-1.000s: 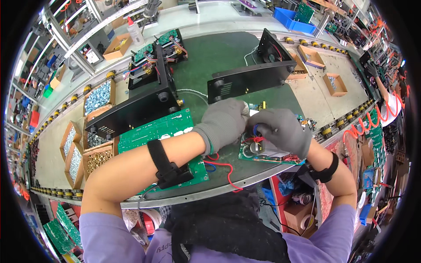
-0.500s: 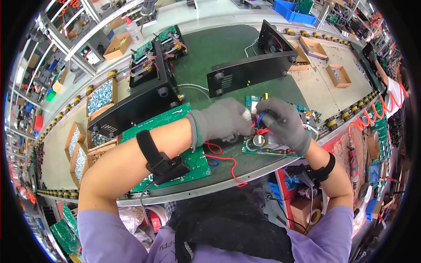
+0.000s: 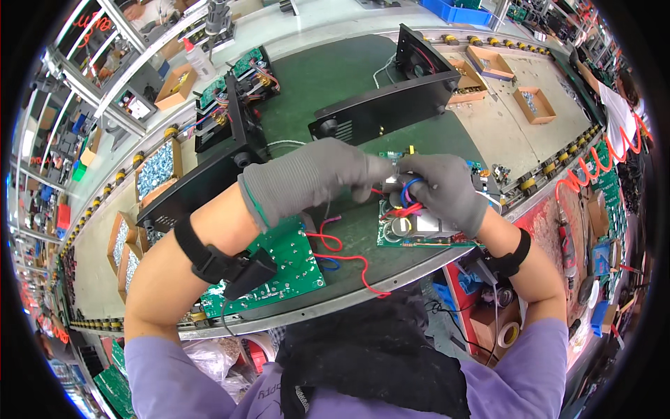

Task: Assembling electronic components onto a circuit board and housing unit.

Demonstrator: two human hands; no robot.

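One busy circuit board (image 3: 383,235) on my feed: left hand (image 3: 317,171) at its left edge, right hand (image 3: 447,190) over it, nearer the red-and-blue wires (image 3: 410,209), which loop toward the board's near edge beside those fingers. Both hands look curled, can't tell what's clamped.

Counter (image 3: 324,77) open between black left panel (image 3: 199,187) and right panel (image 3: 387,112); left hand (image 3: 317,171) blocks near end; red wire (image 3: 364,268) (loose, curling) crosses front gap.

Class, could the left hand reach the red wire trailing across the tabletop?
Probably yes: the red wire lies uncovered on the green tabletop near the left hand, with nothing bulky between them.
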